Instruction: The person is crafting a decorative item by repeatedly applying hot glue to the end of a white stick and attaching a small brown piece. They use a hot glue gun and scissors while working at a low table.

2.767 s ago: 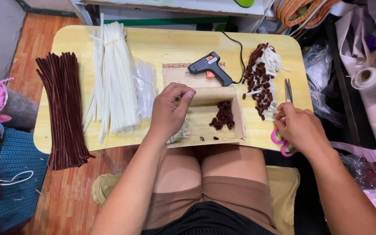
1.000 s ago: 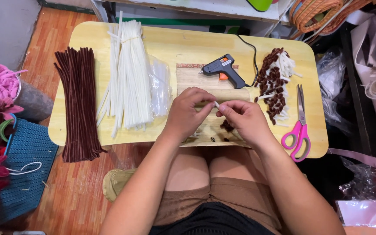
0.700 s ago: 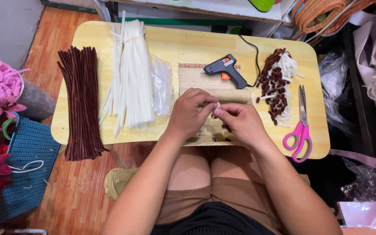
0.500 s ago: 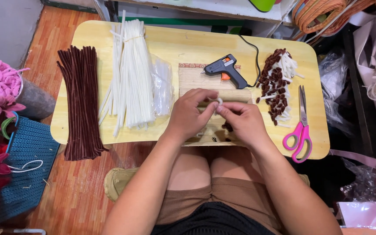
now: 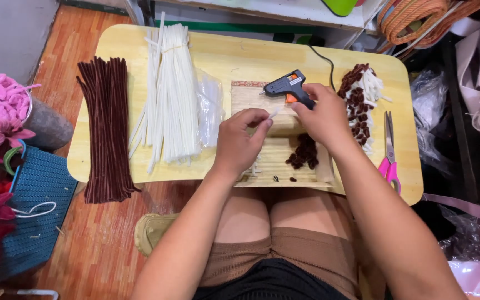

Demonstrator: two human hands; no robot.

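Note:
My left hand (image 5: pixel 239 143) pinches a short white stick piece (image 5: pixel 274 113) above a bamboo mat (image 5: pixel 273 158) on the small yellow table (image 5: pixel 234 55). My right hand (image 5: pixel 324 118) is closed around the handle of a black glue gun (image 5: pixel 285 86), whose nozzle points left toward the stick. A small heap of brown fuzzy pieces (image 5: pixel 304 153) lies on the mat just below my hands.
A bundle of white sticks (image 5: pixel 168 91) and a bundle of brown pipe cleaners (image 5: pixel 105 125) lie at the left. Finished brown-and-white pieces (image 5: pixel 359 97) pile at the right, with pink-handled scissors (image 5: pixel 389 150) beside them. A blue basket (image 5: pixel 34 205) and flowers stand on the floor at the left.
My right hand left the small piece that both hands held and moved up to grip the glue gun. The left hand keeps the white stick piece.

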